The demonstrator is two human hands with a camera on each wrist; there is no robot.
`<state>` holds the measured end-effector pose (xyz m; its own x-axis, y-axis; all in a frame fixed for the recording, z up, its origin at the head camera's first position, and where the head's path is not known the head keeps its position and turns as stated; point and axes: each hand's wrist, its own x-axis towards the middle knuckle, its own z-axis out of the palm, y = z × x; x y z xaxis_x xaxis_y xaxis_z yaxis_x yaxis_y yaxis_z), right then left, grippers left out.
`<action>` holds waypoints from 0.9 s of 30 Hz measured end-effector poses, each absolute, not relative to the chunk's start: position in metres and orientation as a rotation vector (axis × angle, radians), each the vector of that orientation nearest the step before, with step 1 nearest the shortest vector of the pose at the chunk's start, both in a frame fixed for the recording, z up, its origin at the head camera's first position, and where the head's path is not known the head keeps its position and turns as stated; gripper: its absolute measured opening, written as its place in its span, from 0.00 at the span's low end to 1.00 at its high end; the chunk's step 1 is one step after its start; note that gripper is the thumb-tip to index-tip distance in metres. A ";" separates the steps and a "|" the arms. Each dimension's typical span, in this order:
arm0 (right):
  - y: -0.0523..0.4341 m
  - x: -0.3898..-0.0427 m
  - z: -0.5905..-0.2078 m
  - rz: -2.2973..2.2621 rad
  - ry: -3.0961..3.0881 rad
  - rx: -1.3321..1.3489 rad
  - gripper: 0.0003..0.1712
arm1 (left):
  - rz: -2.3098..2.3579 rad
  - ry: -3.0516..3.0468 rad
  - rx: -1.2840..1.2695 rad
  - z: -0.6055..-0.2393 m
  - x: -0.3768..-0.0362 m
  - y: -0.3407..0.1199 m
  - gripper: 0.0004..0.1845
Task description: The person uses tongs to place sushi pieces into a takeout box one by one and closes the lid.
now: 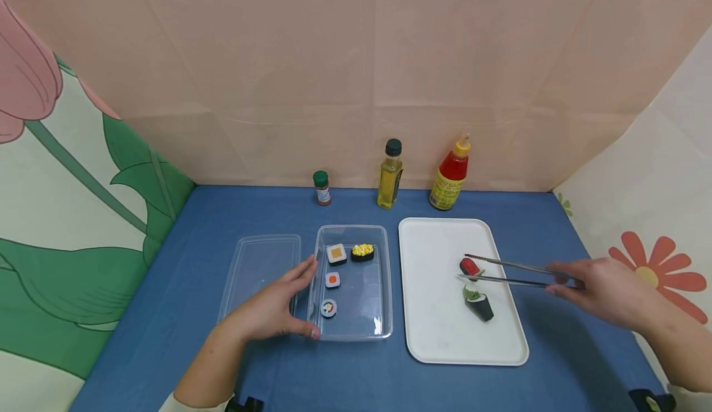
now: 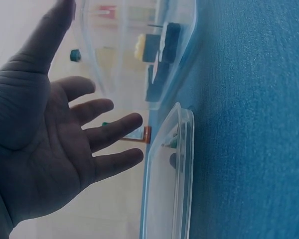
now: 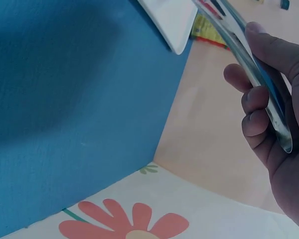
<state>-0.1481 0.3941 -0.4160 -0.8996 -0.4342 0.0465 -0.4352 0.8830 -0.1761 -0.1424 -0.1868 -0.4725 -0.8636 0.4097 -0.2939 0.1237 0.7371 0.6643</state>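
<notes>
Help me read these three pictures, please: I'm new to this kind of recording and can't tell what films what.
No machine here: a person works with two bare hands and wears three cameras. The wide picture comes from the head, looking down at a blue table. The other two come from the wrists, so they look odd and tilted.

The left hand rests, fingers straight, against the side of a clear container that holds four toy sushi pieces. A clear lid lies beside it. The right hand has its grip on metal tongs, whose tips are at a red sushi piece on a white tray; a dark roll lies next to it. Three bottles stand at the back.
</notes>
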 end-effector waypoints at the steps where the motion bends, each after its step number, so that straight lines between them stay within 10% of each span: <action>1: 0.395 -0.148 -0.416 0.282 -3.053 0.696 0.26 | 0.917 2.513 0.407 -0.472 -0.142 -0.187 0.70; 27: 0.396 -0.144 -0.416 0.233 -3.050 0.708 0.21 | 0.916 2.503 0.393 -0.471 -0.143 -0.186 0.69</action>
